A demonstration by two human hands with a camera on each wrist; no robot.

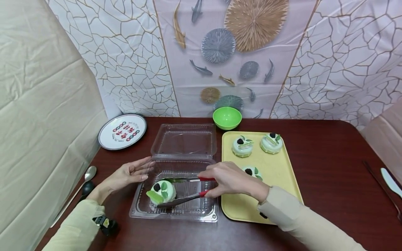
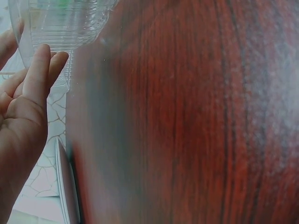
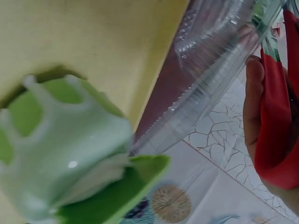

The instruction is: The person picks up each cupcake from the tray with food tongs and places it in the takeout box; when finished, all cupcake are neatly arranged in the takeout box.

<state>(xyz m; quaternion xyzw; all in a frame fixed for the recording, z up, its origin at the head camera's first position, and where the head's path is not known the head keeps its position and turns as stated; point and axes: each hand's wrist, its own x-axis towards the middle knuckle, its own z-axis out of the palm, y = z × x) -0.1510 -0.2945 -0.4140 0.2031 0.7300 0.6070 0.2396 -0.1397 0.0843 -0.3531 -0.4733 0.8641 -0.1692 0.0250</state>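
Observation:
My right hand (image 1: 230,179) grips tongs (image 1: 188,199) by their red handles (image 3: 275,126). The tongs' two metal arms stand on either side of a pale green cake (image 1: 170,191) topped with a dark berry and green leaves. This cake sits in the front left part of a clear plastic container (image 1: 205,218), whose lid (image 1: 185,143) lies folded back behind it. My left hand (image 1: 125,176) is at the container's left wall, fingers extended and close together; in the left wrist view its fingertips (image 2: 43,53) overlap the clear plastic.
To the right is a yellow tray (image 1: 279,174) with several similar cakes (image 1: 271,143), one partly hidden by my right arm. Behind stands a green bowl (image 1: 227,118). On the left are a white plate (image 1: 122,131) and a spoon (image 1: 90,173); a white-bladed knife (image 1: 390,181) lies far right.

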